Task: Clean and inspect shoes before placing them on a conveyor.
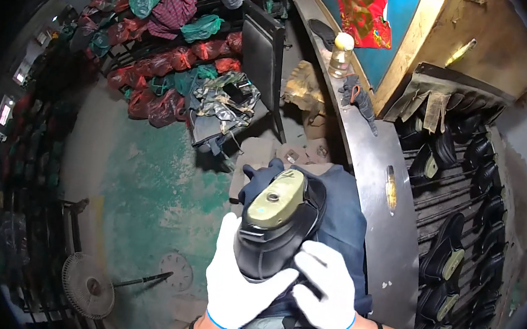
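A black leather shoe [267, 254] rests over my lap with its toe toward me, and a yellow-green shoe last [278, 197] with a round hole fills its opening. My left hand [237, 289], in a white glove, wraps the left side and toe of the shoe, its thumb lying across the front. White-gloved too, my right hand [326, 288] presses bent fingers against the shoe's right side near the toe. Dark blue cloth [341, 216] lies beneath the shoe and covers my legs.
To the right runs a metal bench [389, 240] with a yellow-handled tool [391, 189], a bottle [341, 61] and a dark glove [360, 101]. Beyond it, a rack holds several black shoes [441, 258]. At left stand a fan [90, 286] and heaped plastic bags [159, 65].
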A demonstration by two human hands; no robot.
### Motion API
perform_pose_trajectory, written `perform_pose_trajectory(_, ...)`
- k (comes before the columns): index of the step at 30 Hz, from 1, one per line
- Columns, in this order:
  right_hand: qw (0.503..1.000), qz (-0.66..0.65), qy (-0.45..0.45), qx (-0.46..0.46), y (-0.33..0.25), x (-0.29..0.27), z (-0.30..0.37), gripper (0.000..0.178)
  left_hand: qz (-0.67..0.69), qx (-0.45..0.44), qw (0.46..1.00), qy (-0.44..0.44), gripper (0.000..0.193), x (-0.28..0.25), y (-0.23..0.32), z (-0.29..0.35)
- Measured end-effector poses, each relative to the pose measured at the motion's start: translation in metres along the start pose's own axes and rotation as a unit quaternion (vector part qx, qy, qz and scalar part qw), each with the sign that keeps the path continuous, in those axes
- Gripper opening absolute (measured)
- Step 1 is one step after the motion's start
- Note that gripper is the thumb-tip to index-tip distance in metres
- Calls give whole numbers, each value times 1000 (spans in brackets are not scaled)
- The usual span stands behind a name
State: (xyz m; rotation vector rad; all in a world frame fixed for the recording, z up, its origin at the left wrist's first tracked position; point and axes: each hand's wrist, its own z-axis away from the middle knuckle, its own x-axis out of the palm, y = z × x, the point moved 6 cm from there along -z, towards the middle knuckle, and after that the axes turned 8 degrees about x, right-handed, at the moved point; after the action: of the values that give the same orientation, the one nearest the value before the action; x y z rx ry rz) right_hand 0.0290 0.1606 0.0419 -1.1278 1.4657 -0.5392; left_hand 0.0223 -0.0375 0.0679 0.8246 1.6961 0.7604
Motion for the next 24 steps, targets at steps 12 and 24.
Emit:
perform_pose_trajectory(12, 523, -731, 14, 438, 162, 42, 72, 70, 38, 233, 930, -280, 62, 50, -1, 67)
perform_pose_trajectory(24, 826, -450, -21, 339, 74, 6, 27, 94, 824, -352, 423, -131, 77, 150, -135, 43)
